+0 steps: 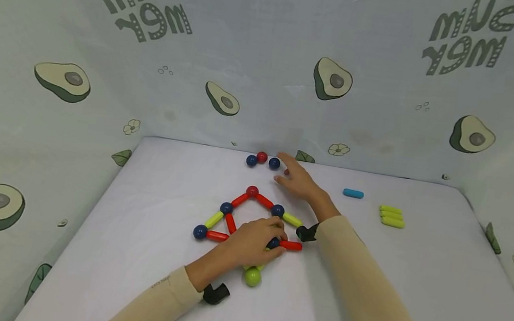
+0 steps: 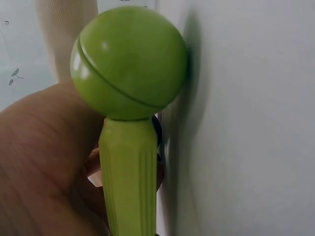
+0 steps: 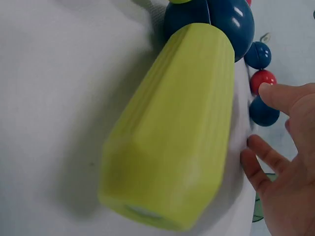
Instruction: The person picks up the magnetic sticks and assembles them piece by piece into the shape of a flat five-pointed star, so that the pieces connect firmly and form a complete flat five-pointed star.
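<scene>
Your left hand [image 1: 253, 239], just below the centre of the head view, is curled low over the build, thumb and fingers closed round a glossy dark blue plastic ball [image 1: 273, 243]. A red, ribless-looking plastic rod [image 1: 291, 246] lies just right of that ball. Below your hand, the glossy lime-green plastic ball [image 1: 252, 277] sits at the end of a yellow-green fluted plastic rod [image 2: 129, 177], which stands close before your palm in the left wrist view.

Your right hand [image 1: 300, 182], above and right of centre, is wide, thumb and fingers spread, holding nothing. Its fingertips are just beside the rightmost navy ball [image 1: 274, 163] of a small group at upper centre; you cannot tell whether they touch. A glossy red ball [image 1: 262, 157] and another navy ball [image 1: 251, 161] lie left of it.

The build's red top ball [image 1: 252, 191] joins two red rods at mid-frame. Right of centre lie a light blue rod [image 1: 353, 193] and three lime rods [image 1: 392, 217].
</scene>
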Demonstrator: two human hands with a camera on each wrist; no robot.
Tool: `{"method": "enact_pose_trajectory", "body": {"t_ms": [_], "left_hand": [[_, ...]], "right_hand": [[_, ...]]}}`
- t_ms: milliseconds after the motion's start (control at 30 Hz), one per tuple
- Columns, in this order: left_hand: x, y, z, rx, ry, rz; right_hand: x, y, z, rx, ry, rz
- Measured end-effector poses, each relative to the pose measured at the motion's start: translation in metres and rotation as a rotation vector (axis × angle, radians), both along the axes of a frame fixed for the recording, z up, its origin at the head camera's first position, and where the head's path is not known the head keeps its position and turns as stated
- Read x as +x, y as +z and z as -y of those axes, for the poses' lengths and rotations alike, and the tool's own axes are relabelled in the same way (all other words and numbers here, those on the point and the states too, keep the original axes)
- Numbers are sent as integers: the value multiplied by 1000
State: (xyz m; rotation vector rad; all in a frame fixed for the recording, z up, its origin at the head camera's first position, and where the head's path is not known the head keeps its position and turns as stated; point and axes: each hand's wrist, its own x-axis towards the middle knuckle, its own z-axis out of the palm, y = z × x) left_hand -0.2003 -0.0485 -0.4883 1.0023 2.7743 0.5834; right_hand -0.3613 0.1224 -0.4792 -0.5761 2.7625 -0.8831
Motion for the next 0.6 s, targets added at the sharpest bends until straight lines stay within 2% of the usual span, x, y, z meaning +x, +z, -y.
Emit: {"method": "enact_pose_trajectory", "body": {"t_ms": [133,333,433,600], "left_hand": [[1,-1,-3,-1,1,1],[0,-3,-6,18,-5,7],[0,-4,-6,35,6,-10],[-1,-6,-1,80,82,-14]], "right_hand": [[-3,0,1,53,47,-15],[4,0,-4,51,-51,-7],[12,0,-13,36,-94,3],[34,-2,-35,-20,-119,-3]]}}
